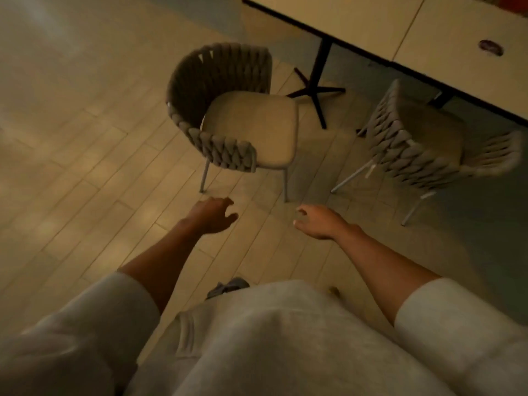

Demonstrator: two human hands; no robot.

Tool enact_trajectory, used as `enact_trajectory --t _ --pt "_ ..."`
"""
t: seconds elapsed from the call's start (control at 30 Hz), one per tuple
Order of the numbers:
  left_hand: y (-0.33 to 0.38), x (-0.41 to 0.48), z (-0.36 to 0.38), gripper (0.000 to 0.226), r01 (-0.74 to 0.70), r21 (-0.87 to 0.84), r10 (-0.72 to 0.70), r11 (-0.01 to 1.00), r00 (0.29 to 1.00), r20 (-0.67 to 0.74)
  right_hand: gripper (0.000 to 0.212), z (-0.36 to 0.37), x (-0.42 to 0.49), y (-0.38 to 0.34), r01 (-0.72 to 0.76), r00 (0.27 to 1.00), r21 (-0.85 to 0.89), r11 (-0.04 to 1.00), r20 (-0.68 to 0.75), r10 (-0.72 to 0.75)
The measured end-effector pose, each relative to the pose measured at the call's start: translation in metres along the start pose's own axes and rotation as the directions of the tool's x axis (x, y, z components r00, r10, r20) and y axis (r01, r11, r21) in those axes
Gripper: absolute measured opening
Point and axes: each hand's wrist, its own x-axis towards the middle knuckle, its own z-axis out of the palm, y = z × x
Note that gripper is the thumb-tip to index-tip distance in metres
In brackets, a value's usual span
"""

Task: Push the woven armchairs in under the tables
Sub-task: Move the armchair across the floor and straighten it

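A woven armchair with a beige seat stands on the floor, pulled out from the left table, its seat facing right. A second woven armchair stands to the right, its front partly under the right table. My left hand hovers just short of the first chair's near arm, fingers loosely spread, holding nothing. Beside it, level with it, my right hand hangs in the gap between the two chairs, fingers relaxed and empty. Neither hand touches a chair.
The left table's black pedestal base stands just beyond the first chair. A small dark round object lies on the right table. Pale plank floor stretches to the left. My shoe shows below the hands.
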Motion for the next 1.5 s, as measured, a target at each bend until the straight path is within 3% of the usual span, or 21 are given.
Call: enact_trajectory --t 0.57,0.77,0.97,1.2,1.4,1.5 --pt "-0.067 0.024 -0.04 0.058 0.135 -0.126 -0.147 0.983 0.985 -0.092 0.073 -0.076 0.193 -0.156 0.265 0.962 -0.264 0.927 0.136 -0.237" --pt "-0.077 0.055 -0.042 0.059 0.264 -0.185 -0.279 0.947 0.958 -0.06 0.051 -0.089 0.282 -0.178 0.367 0.93 -0.293 0.883 0.124 -0.345" --pt "-0.08 0.1 -0.056 0.058 0.325 -0.222 -0.349 0.919 0.934 -0.075 0.067 -0.095 0.351 -0.189 0.356 0.93 -0.353 0.865 0.045 -0.364" --pt "-0.08 0.141 -0.059 0.059 0.322 -0.249 -0.349 0.913 0.934 -0.073 0.075 -0.07 0.397 -0.195 0.317 0.945 -0.342 0.885 0.198 -0.262" --pt "-0.092 0.157 -0.062 0.059 0.278 -0.214 -0.294 0.936 0.955 -0.044 0.043 -0.048 0.4 -0.175 0.294 0.953 -0.362 0.885 0.041 -0.3" --pt "-0.111 0.165 -0.072 0.056 0.241 -0.184 -0.252 0.953 0.967 -0.039 0.042 -0.043 0.394 -0.165 0.299 0.948 -0.374 0.878 0.012 -0.318"
